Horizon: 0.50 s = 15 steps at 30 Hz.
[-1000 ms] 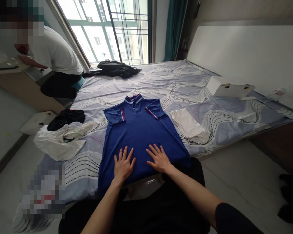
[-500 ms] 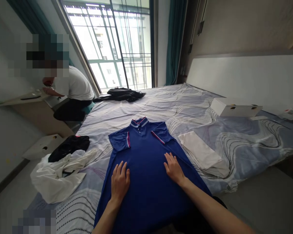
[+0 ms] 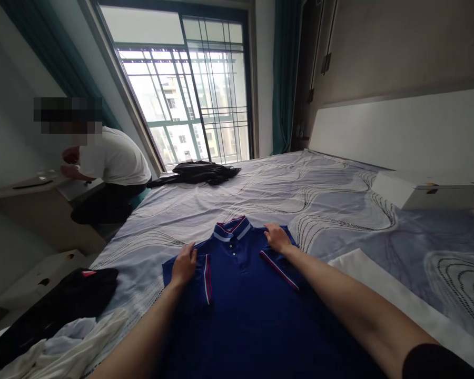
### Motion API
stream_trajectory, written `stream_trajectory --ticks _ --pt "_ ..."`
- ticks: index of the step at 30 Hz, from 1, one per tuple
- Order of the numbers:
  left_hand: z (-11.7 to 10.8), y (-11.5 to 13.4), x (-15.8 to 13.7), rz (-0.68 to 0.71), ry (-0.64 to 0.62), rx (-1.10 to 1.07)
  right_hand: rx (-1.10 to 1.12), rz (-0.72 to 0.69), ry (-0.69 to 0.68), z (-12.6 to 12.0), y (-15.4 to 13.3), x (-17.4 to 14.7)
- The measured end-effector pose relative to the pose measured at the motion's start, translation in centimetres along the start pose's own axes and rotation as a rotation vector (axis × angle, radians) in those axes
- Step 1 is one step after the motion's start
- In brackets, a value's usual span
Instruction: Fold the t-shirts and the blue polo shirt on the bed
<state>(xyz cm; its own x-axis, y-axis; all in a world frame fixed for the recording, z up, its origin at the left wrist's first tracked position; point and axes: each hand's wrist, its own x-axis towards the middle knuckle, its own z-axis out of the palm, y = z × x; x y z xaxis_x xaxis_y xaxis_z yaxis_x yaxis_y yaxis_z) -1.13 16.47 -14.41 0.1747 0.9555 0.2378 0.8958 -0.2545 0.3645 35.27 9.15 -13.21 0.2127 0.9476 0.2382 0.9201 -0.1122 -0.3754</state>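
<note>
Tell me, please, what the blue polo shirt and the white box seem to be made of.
The blue polo shirt: probably matte knit fabric, draping softly; fibre unclear. The white box: perhaps smooth coated cardboard or plastic, given its flat, straight-edged sides.

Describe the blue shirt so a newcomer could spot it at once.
Find the bed before the window. On its near side, between a black garment at left and a pale cloth at right, lies the shirt, the left hand and right hand at its shoulders. Its deep blue and red-white trim set it apart from both.
</note>
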Motion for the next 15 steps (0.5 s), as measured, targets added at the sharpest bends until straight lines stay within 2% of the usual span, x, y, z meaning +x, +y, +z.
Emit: stream_trajectory --ticks 3,7,9,13,15 --pt "2.3 0.2 1.4 -0.073 0.002 0.107 -0.059 0.089 -0.007 2.7 1.4 2.7" --pt "3.2 1.2 3.3 -0.155 -0.021 0.210 -0.159 0.189 0.020 5.4 1.9 3.8" --pt "3.4 2.0 5.1 -0.138 -0.067 0.248 -0.164 0.176 0.020 6.0 1.2 4.3" --pt "4.5 3.6 9.0 -0.043 -0.181 0.157 -0.075 0.054 -0.136 6.0 0.1 6.1" --pt "4.7 4.2 10.9 -0.049 -0.174 0.111 -0.066 0.017 -0.163 5.4 0.2 7.6"
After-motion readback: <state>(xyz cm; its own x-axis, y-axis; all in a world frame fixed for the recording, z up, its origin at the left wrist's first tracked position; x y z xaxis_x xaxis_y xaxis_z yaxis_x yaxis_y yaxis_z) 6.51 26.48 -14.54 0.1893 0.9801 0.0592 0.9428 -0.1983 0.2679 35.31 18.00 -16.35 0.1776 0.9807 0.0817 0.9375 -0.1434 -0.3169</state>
